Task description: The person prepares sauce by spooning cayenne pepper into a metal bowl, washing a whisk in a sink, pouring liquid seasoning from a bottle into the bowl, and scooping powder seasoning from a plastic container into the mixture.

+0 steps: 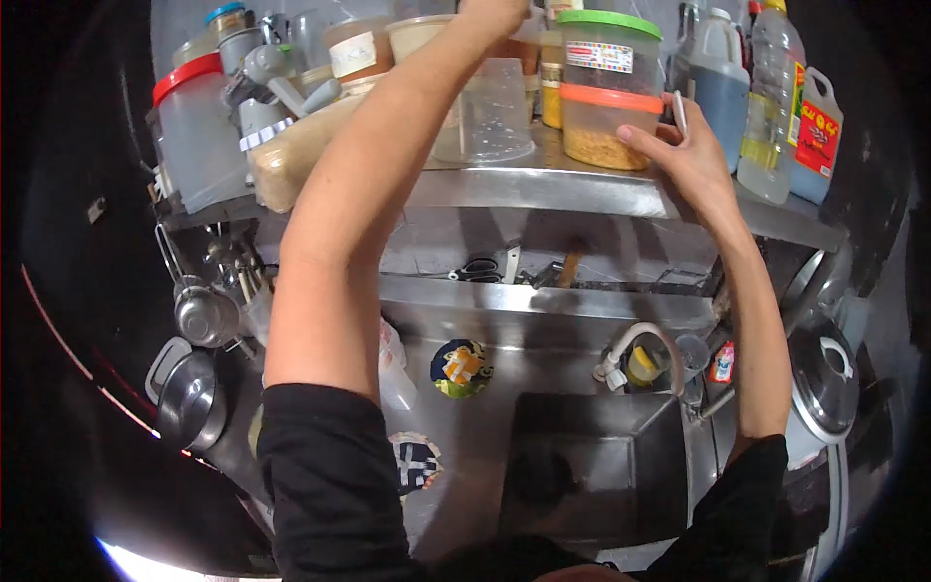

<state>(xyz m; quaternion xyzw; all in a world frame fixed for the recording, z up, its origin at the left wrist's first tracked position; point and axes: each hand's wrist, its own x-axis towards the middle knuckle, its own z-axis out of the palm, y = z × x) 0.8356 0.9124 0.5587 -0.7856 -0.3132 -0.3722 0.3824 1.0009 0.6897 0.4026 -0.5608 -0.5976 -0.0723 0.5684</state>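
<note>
My left arm reaches up across the shelf, and my left hand (499, 14) is at the top edge of the view, its fingers cut off or hidden. It is nearest the containers at the back. My right hand (696, 160) grips the right side of a clear tub with an orange lid (609, 138), thumb in front. Yellow-brown crumbly stuff fills its lower part. A thin white stick-like piece (679, 114) shows at the right fingers. A green-lidded tub (609, 53) is stacked on top. To the left stands a clear empty container (490, 112).
A red-lidded container (199, 131), a wrapped beige bag (296, 155) and bottles like the blue-liquid jug (720, 92) line the steel shelf (582, 191). Below are scissors (475, 271), a sink (592, 466), a faucet (645, 335), hanging pans and a lidded pot (822, 383).
</note>
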